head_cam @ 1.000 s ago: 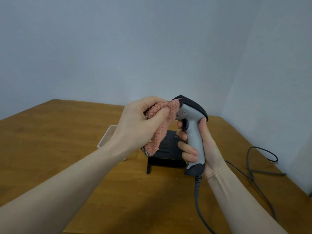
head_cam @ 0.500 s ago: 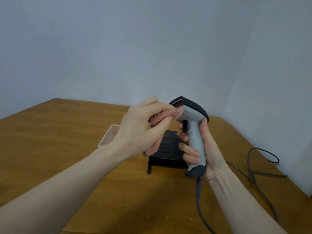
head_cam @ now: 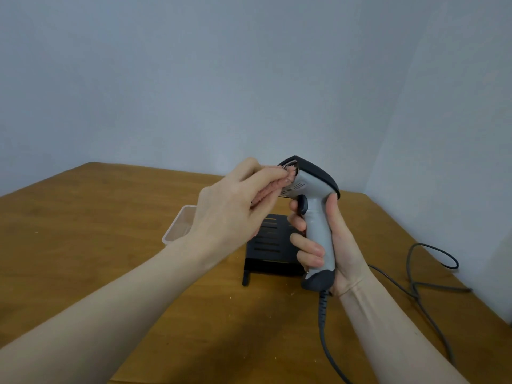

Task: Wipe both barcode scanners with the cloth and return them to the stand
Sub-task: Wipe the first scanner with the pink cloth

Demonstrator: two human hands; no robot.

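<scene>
Cloth (head_cam: 273,187) mostly hidden inside left hand (head_cam: 235,206); stand (head_cam: 270,245) and clear tray (head_cam: 180,225) partly covered by both hands; cable (head_cam: 329,353) cut off at bottom edge; scanner label print illegible

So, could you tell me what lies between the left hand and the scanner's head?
The head view shows the pink cloth, pressed by the left hand against the scanner.
</scene>
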